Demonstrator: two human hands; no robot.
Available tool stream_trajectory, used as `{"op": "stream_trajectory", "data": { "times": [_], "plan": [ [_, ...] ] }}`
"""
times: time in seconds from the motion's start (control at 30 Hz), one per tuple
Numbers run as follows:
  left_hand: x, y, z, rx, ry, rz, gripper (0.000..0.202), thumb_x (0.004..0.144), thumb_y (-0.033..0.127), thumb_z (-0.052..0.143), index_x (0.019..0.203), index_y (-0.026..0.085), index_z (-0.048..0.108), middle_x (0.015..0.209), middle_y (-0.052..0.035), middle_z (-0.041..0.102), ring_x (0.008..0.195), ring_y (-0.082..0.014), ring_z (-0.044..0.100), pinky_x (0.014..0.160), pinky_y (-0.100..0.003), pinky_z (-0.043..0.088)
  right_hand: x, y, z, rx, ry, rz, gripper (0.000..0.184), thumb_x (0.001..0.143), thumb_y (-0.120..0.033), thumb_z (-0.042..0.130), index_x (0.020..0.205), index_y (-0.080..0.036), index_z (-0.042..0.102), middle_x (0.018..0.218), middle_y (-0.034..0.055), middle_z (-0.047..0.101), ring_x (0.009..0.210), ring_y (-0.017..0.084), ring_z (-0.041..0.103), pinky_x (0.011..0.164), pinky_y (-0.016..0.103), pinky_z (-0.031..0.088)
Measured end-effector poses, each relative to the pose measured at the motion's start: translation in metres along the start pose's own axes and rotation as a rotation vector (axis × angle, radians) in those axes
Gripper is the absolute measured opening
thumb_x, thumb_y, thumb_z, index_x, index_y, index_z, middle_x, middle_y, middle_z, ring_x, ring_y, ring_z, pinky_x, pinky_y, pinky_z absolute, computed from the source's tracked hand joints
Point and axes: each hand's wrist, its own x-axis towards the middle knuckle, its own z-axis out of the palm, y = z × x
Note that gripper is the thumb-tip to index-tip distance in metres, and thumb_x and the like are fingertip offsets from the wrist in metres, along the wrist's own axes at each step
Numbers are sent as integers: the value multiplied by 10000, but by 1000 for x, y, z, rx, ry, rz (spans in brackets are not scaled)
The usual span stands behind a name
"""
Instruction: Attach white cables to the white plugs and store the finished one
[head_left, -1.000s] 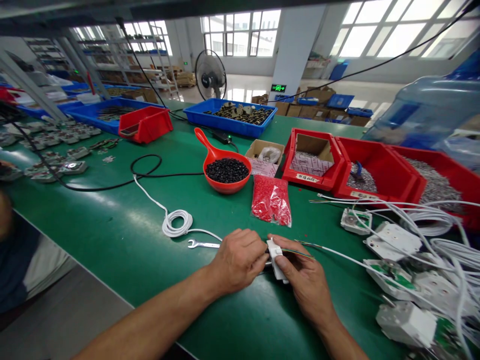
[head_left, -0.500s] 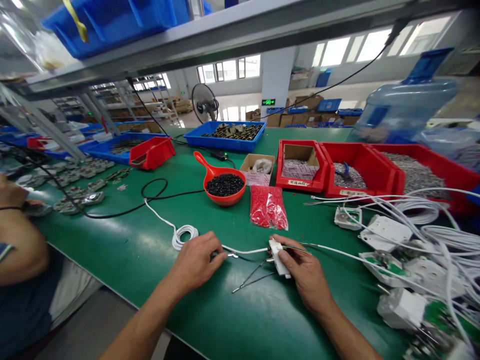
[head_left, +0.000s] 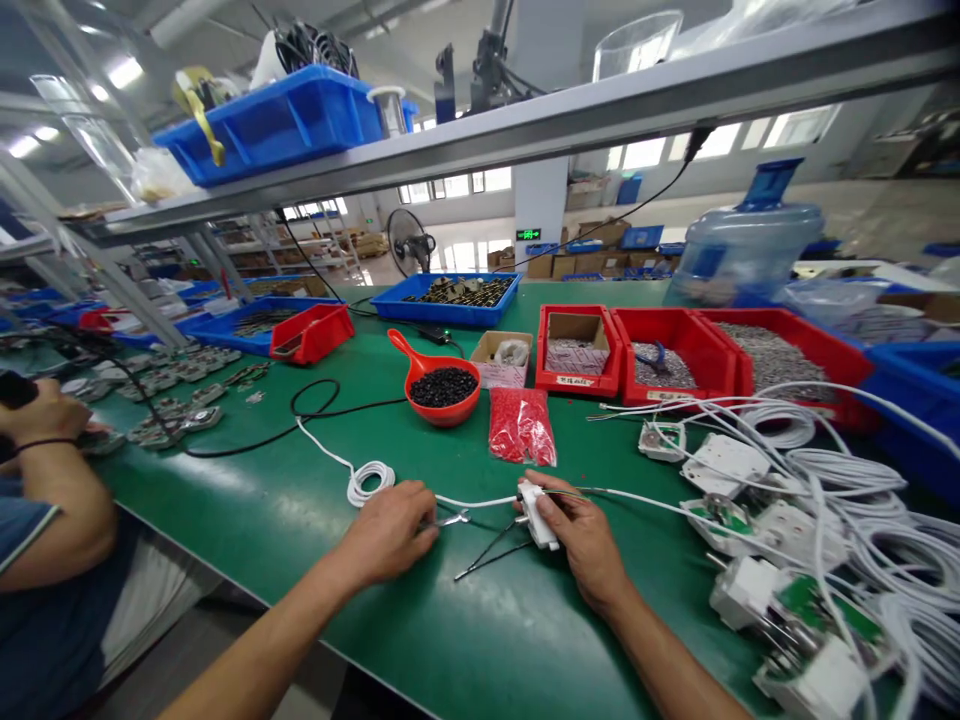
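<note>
Head view: you have two hands over the green table point(head_left: 487, 640), each with one thing. Your right hand point(head_left: 581, 540) holds the white block point(head_left: 538, 515) just above the table, in front of you, its thumb and fingers closed on it. Two dark leads point(head_left: 463, 575) run from the block, their far ends meeting to the left. Your left hand point(head_left: 390, 530) is curled, thumb and fingers closed about one wrench point(head_left: 455, 519), of which you see only the open end. One white coil point(head_left: 354, 487) lies just beyond that hand. Past the block, one orange scoop point(head_left: 444, 416) holds a heap of black pieces point(head_left: 442, 387), one clear bag point(head_left: 521, 425) holds red pieces, and one small box point(head_left: 502, 376) holds something wrapped in plastic. Three red bins stand in a row: the first point(head_left: 559, 390) has a carton inside, the middle one point(head_left: 705, 350) has grey bits and one pair of blue-handled pliers point(head_left: 660, 358), and the last point(head_left: 844, 395) has more grey bits. A fourth red bin point(head_left: 326, 335) sits farther left. Behind, one blue tray point(head_left: 450, 313) carries brass-coloured parts point(head_left: 469, 290). On your right, white cables point(head_left: 855, 475) overlap too much to count.
</note>
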Motion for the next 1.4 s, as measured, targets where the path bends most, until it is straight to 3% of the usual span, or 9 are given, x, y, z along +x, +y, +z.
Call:
{"op": "stream_trajectory", "data": {
  "times": [0.17, 0.3, 0.4, 0.5, 0.6, 0.87, 1.13, 1.23, 1.4],
  "plan": [
    [20, 43, -7, -322, 87, 171, 194, 931, 313, 483, 941, 185, 628, 932, -26, 590, 902, -151, 526, 810, -241, 399, -3, -3, -3, -142, -61, -82, 403, 869, -456, 612, 1187, -209, 633, 1070, 73, 677, 895, 233, 639, 728, 317, 513],
    [47, 49, 1, -623, -201, 266, 366, 956, 403, 410, 851, 125, 623, 816, -27, 597, 757, -117, 537, 703, -208, 419, -3, -6, -5, -207, -100, -164, 353, 873, -430, 615, 1150, -216, 656, 1168, 77, 638, 1062, 251, 587, 936, 378, 456],
    [57, 42, 7, -896, -413, 214, 459, 923, 516, 433, 836, 94, 590, 761, -38, 592, 681, -113, 541, 651, -211, 440, -3, -7, -4, -195, -129, -216, 315, 862, -400, 640, 1122, -225, 668, 1156, 70, 641, 1088, 239, 576, 982, 383, 429],
    [59, 38, 10, -1020, -472, 147, 458, 857, 540, 540, 802, 86, 573, 716, -31, 572, 628, -104, 518, 615, -206, 427, -3, -7, -4, -159, -138, -277, 263, 847, -367, 668, 1078, -243, 687, 1158, 53, 641, 1117, 223, 564, 1004, 371, 417],
    [56, 41, 13, -946, -344, 153, 373, 865, 459, 554, 773, 99, 584, 684, -12, 546, 631, -100, 487, 612, -199, 390, -5, -7, -4, -193, -121, -313, 273, 830, -346, 692, 1090, -261, 690, 1182, 44, 629, 1117, 215, 568, 1005, 365, 421],
    [43, 54, 54, -312, 301, 281, 245, 946, 295, 431, 908, 152, 627, 849, -61, 593, 824, -175, 523, 757, -276, 379, -10, -8, 2, -387, 85, -278, 310, 793, -311, 732, 1095, -247, 700, 1132, 42, 657, 1068, 208, 595, 974, 347, 450],
    [58, 44, 27, -560, -128, 155, 236, 916, 356, 538, 945, 173, 683, 834, -12, 645, 793, -142, 578, 732, -222, 420, -13, -12, -2, -371, 58, -325, 331, 817, -388, 707, 1111, -237, 694, 1138, 46, 647, 1066, 193, 596, 955, 310, 458],
    [57, 47, 29, -519, -18, 186, 213, 911, 333, 550, 922, 172, 690, 821, -13, 641, 771, -136, 574, 716, -220, 417, -12, -14, -1, -364, 71, -336, 334, 818, -390, 706, 1110, -230, 693, 1135, 42, 651, 1069, 187, 594, 957, 301, 456],
    [50, 65, 53, -261, 357, 264, 226, 954, 294, 469, 945, 169, 657, 854, -43, 624, 812, -158, 559, 751, -260, 412, -11, -12, 1, -380, 130, -255, 236, 850, -348, 664, 1048, -227, 708, 1082, 17, 682, 1012, 177, 617, 940, 308, 463]
  ]
}}
